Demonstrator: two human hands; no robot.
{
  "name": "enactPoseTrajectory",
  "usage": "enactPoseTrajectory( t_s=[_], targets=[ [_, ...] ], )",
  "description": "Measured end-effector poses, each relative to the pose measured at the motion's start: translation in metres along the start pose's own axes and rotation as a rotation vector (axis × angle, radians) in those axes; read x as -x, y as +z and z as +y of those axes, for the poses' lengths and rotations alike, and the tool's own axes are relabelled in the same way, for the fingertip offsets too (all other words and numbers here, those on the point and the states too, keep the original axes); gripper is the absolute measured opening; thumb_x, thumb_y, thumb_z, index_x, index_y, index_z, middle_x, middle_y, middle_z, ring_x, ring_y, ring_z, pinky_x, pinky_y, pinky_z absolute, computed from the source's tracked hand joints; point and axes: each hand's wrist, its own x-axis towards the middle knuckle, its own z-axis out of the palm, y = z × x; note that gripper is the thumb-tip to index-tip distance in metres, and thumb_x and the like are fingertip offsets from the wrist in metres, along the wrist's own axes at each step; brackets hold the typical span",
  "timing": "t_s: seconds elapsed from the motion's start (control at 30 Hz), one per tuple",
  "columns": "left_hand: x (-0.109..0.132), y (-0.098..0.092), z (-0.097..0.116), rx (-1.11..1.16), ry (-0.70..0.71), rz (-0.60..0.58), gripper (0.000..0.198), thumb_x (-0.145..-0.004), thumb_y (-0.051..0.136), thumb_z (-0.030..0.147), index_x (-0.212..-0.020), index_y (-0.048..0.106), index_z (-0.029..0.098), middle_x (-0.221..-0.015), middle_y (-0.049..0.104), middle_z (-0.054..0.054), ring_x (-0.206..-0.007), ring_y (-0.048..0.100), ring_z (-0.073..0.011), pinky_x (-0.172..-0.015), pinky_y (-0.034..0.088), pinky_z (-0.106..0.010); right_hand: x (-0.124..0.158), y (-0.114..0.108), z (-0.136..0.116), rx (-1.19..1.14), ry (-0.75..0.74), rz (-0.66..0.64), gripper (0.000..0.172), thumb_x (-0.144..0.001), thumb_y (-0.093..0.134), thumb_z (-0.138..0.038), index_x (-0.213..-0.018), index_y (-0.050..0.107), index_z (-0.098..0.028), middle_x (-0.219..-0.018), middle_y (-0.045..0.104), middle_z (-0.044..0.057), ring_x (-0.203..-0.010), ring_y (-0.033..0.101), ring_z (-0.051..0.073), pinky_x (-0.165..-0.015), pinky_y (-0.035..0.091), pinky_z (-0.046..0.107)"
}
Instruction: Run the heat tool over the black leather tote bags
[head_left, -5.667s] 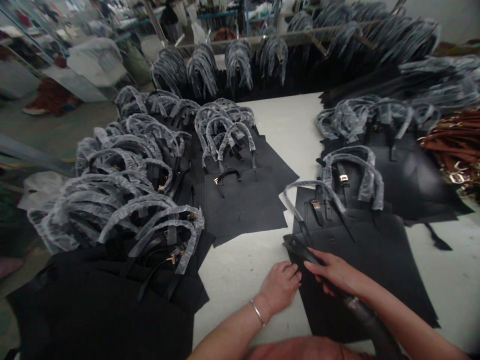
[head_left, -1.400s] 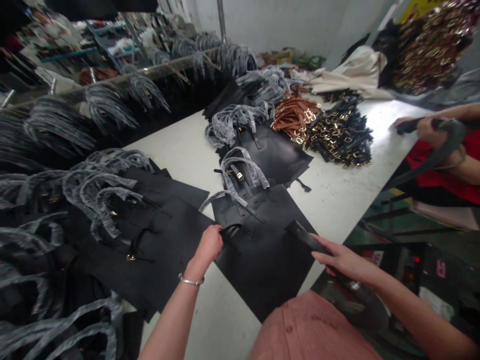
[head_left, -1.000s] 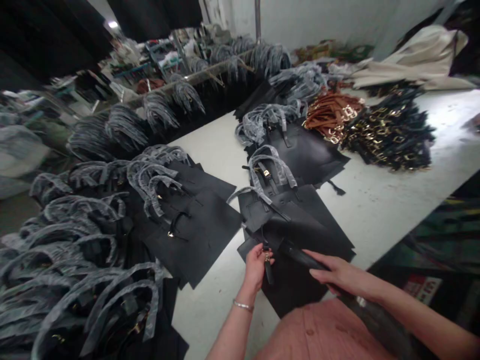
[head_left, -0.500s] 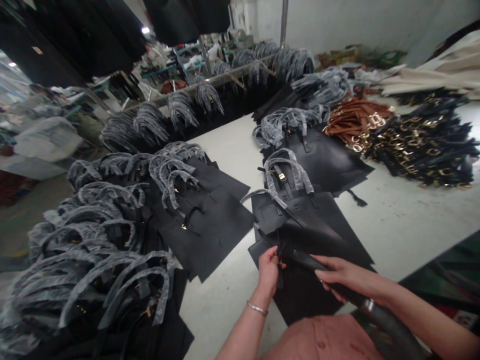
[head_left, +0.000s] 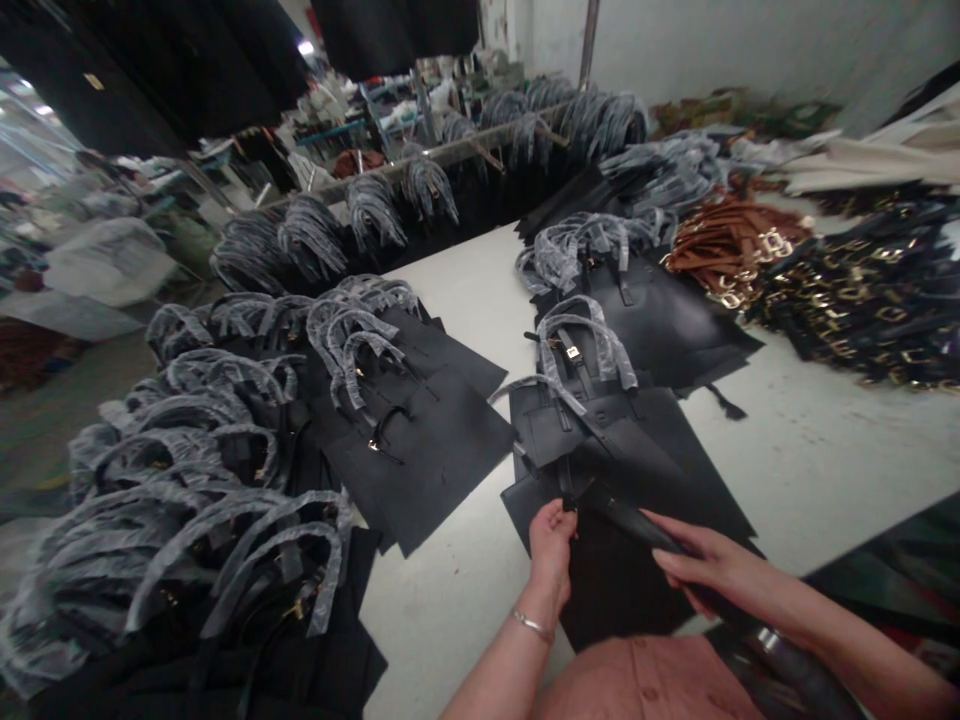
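My left hand [head_left: 553,540] pinches a thin black strap at the lifted edge of a black leather bag panel [head_left: 637,470] lying on the white table [head_left: 810,450]. A bracelet circles that wrist. My right hand [head_left: 709,570] is wrapped round a black hose-like tool [head_left: 637,522] whose tip meets the panel just beside my left fingers. The panel carries a handle wrapped in grey foam [head_left: 555,385] and a gold buckle strap. More such panels lie beneath and behind it.
A large pile of black panels with foam-wrapped handles [head_left: 225,450] fills the left. One flat panel with a short strap [head_left: 420,450] lies left of centre. Brown straps [head_left: 727,245] and black straps with gold buckles [head_left: 870,300] are heaped at right. Wrapped handles hang on a rail [head_left: 420,185] behind.
My left hand picked up a strap from the left panel, brought it to the panel in front and now holds it at the lifted edge. The view swung left.
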Motion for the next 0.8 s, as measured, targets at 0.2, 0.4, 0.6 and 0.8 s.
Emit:
enactPoseTrajectory(
  t_s=[0.2,0.4,0.6,0.8],
  targets=[
    [0.0,-0.003,-0.007,-0.108,0.24,-0.069,0.024,-0.075,0.069,0.03,-0.093,0.071,0.015,-0.09,0.07,-0.006,-0.08,0.06,-0.0162,-0.074,0.044,-0.026,-0.001,0.004,-0.004,-0.05,0.046,-0.084,0.074,-0.082,0.065,-0.047,-0.146,0.037,-0.022,-0.066,0.056,-0.004,-0.043,0.052,0.008,-0.041,0.036,0.017],
    [0.0,-0.007,-0.006,-0.25,0.259,-0.025,0.026,-0.076,0.066,0.029,-0.096,0.072,0.015,-0.09,0.07,-0.007,-0.079,0.061,-0.0181,-0.076,0.047,-0.029,-0.011,0.006,-0.018,-0.097,-0.009,-0.053,0.077,-0.082,0.065,-0.045,-0.148,0.032,-0.02,-0.068,0.057,-0.004,-0.045,0.054,0.009,-0.041,0.042,0.018],
    [0.0,-0.004,-0.002,-0.331,0.25,-0.11,0.025,-0.082,0.056,0.026,-0.101,0.069,0.015,-0.096,0.069,-0.008,-0.086,0.061,-0.0209,-0.081,0.048,-0.033,-0.012,0.007,-0.009,-0.1,0.007,-0.087,0.073,-0.083,0.064,-0.043,-0.146,0.035,-0.02,-0.068,0.058,-0.004,-0.043,0.053,0.008,-0.04,0.04,0.018],
    [-0.006,-0.004,0.019,-0.956,0.638,0.193,0.036,-0.084,0.045,0.012,-0.118,0.055,0.016,-0.121,0.055,-0.014,-0.118,0.048,-0.0272,-0.106,0.034,-0.047,-0.006,-0.02,-0.014,-0.158,-0.098,0.328,0.079,-0.078,0.07,-0.043,-0.145,0.036,-0.02,-0.066,0.056,-0.004,-0.045,0.052,0.011,-0.04,0.044,0.022]
  ],
)
